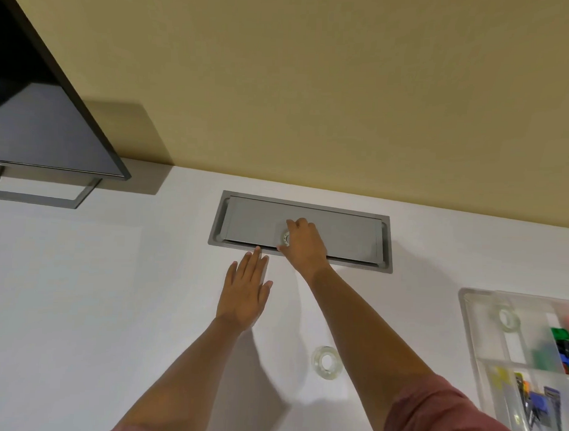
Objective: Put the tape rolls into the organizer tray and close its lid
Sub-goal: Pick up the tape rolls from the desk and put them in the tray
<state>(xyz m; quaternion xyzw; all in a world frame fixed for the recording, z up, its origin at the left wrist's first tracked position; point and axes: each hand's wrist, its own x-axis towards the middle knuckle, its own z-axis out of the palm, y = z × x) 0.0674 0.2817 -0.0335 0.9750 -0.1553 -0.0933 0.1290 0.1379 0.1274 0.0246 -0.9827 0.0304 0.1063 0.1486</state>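
My right hand point(303, 240) rests on the grey flap set into the desk and is shut on a small tape roll point(286, 239), of which only a white edge shows under the fingers. My left hand point(247, 286) lies flat and open on the white desk, its fingertips touching the flap's front edge. A clear tape roll point(325, 362) lies on the desk between my forearms. Another clear tape roll point(507, 320) sits in the top-left compartment of the transparent organizer tray point(466, 321) at the right edge. The tray's lid is not visible.
The grey desk flap point(253, 227) sits in its frame by the yellow wall. A dark monitor point(44, 123) on a grey stand point(35, 197) stands at the far left. The tray also holds coloured markers point(564, 351) and pens point(537, 414).
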